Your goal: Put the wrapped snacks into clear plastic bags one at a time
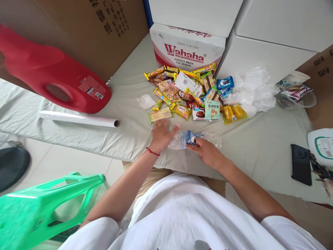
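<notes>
A small blue snack packet (191, 137) lies on a crinkled piece of clear plastic (212, 138) near the table's front edge. The thumb and fingers of my right hand (210, 151) pinch the packet's right side. My left hand (163, 134), slightly blurred, is spread with its thumb apart beside the plastic's left end and holds nothing. Just beyond its fingertips lies a green-ended cracker packet (160, 115). Farther back is a heap of mixed snacks, with a yellow packet (182, 110), a mint-green packet (212, 109) and blue packets (225, 82).
A white plastic roll (79, 119) and red jug (57, 76) stand left. Behind the snacks is a Wahaha carton (187, 48). Crumpled clear bags (256, 90), a clear bowl (308, 100) and a phone (301, 164) are right. A green stool (52, 198) stands below left.
</notes>
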{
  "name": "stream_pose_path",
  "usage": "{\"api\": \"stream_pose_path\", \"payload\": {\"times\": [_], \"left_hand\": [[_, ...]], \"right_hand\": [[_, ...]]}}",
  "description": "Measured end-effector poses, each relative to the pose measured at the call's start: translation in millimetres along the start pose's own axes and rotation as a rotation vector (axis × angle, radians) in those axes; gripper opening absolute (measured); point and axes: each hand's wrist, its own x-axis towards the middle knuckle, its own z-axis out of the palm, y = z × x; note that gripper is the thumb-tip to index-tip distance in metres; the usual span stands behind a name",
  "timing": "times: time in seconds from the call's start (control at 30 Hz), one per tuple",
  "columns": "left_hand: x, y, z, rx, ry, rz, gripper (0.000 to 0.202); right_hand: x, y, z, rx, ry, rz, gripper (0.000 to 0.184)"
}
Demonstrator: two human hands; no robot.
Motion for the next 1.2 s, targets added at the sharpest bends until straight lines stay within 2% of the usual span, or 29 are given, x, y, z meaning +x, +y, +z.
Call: {"api": "stream_pose_path", "payload": {"times": [0.07, 0.13, 0.23, 0.33, 0.4, 0.43, 0.5, 0.57, 0.63, 0.67, 0.73, 0.8, 0.83, 0.87, 0.93, 0.97, 1.0, 1.03, 1.07, 1.13, 1.2], "left_hand": [[-5.4, 9.2, -6.3, 0.165, -0.137, 0.026, 0.037], [-16.1, 18.4, -12.8, 0.139, -0.241, 0.008, 0.024], [-28.8, 34.0, -15.8, -0.205, -0.37, -0.09, 0.022], [-30.7, 51.7, -4.3, -0.569, -0.463, -0.258, 0.02], [-29.2, 60.2, 7.7, -0.673, -0.456, -0.313, 0.025], [-28.8, 62.6, 13.6, -0.67, -0.429, -0.294, 0.027], [-30.2, 63.2, 24.2, -0.55, -0.346, -0.155, 0.029], [-33.8, 59.6, 33.0, -0.341, -0.254, 0.006, 0.023], [-37.5, 54.1, 40.8, -0.171, -0.139, 0.092, 0.019], [-38.6, 51.3, 44.5, -0.121, -0.08, 0.098, 0.022], [-39.1, 46.8, 51.4, -0.061, 0.022, 0.086, 0.041], [-37.7, 44.9, 57.2, 0.006, 0.069, 0.068, 0.057], [-36.7, 45.0, 59.4, 0.042, 0.067, 0.056, 0.059], [-35.7, 45.8, 61.0, 0.078, 0.051, 0.041, 0.06], [-34.2, 48.3, 62.3, 0.124, -0.01, 0.006, 0.065], [-33.6, 49.6, 62.3, 0.131, -0.048, -0.009, 0.068], [-33.0, 50.6, 62.0, 0.131, -0.082, -0.023, 0.073], [-32.4, 51.2, 61.5, 0.129, -0.109, -0.035, 0.076], [-31.7, 51.4, 61.0, 0.124, -0.127, -0.047, 0.079], [-30.1, 50.5, 60.1, 0.114, -0.136, -0.071, 0.082], [-28.5, 49.1, 59.5, 0.101, -0.137, -0.085, 0.084]], "right_hand": [[2.6, 0.2, -1.6, 0.089, -0.001, 0.046, 0.039], [5.3, -0.6, -3.8, 0.153, -0.012, 0.084, 0.034], [7.8, -3.9, -7.4, 0.17, -0.037, 0.079, 0.032], [7.1, -5.3, -9.3, 0.108, -0.04, 0.051, 0.033], [5.3, -3.3, -8.1, 0.067, -0.029, 0.023, 0.034], [4.4, -1.6, -6.6, 0.055, -0.022, 0.003, 0.035], [2.8, 1.8, -2.3, 0.038, -0.004, -0.036, 0.036], [1.1, 3.3, 1.3, 0.03, 0.019, -0.05, 0.038], [-2.5, 1.7, 0.2, 0.034, 0.038, -0.052, 0.037], [-5.8, -0.2, -3.0, 0.041, 0.034, -0.058, 0.036], [-15.8, -5.3, -15.6, 0.083, -0.003, -0.099, 0.03], [-28.2, -10.1, -34.0, 0.202, -0.076, -0.158, 0.025], [-33.8, -11.5, -43.7, 0.284, -0.073, -0.159, 0.025], [-38.1, -11.8, -52.7, 0.353, -0.012, -0.116, 0.028], [-41.0, -8.0, -65.6, 0.372, 0.267, 0.089, 0.032], [-39.8, -3.9, -68.4, 0.316, 0.42, 0.199, 0.032], [-37.4, 1.4, -68.3, 0.241, 0.517, 0.273, 0.035], [-34.9, 7.6, -65.6, 0.168, 0.536, 0.291, 0.04], [-33.2, 14.2, -60.5, 0.115, 0.485, 0.256, 0.041], [-35.4, 27.0, -46.1, 0.06, 0.297, 0.118, 0.029], [-47.2, 37.8, -31.2, 0.024, 0.188, 0.031, 0.026]]}}
